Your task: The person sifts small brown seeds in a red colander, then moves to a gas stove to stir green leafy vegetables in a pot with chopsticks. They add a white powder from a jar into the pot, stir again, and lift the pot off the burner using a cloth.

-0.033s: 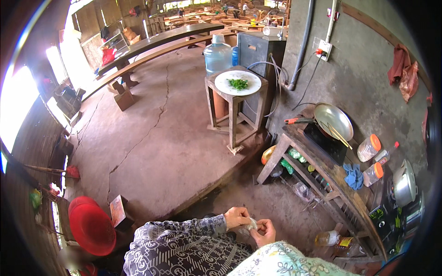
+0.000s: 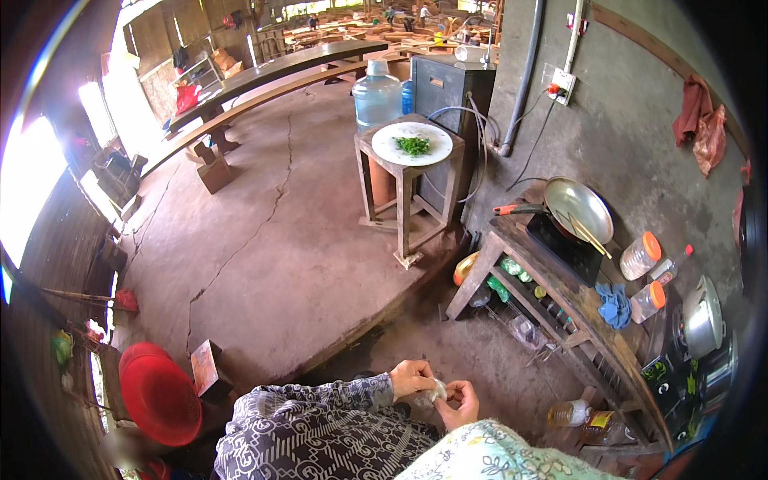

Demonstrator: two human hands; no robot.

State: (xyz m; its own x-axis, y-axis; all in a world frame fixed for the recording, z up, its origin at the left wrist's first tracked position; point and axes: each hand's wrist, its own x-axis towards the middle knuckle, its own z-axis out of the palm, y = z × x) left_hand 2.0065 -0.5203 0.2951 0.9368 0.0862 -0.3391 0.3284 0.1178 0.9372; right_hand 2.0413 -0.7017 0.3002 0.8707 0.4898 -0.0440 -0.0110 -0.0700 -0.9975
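Observation:
Close together at the lower middle, my two hands pinch a small crumpled clear plastic bag (image 2: 438, 391) between them. The fingers of my left hand (image 2: 411, 378) close on it from the left, the palm turned down. My right hand (image 2: 459, 405) grips its other side with thumb and fingers pressed together. What is inside the bag, if anything, is too small to make out. A dark patterned sleeve (image 2: 320, 404) covers my left arm, and pale floral cloth (image 2: 496, 456) lies just below my right hand.
A wooden stool (image 2: 406, 216) ahead bears a white plate (image 2: 384, 146) with chopped greens (image 2: 412, 146). At right, a wooden counter (image 2: 552, 276) carries a frying pan (image 2: 584, 210) with chopsticks, orange-lidded jars (image 2: 642, 254) and a blue cloth (image 2: 614, 306). Red stools (image 2: 160, 394) stand at left. A raised floor edge (image 2: 360, 326) runs ahead.

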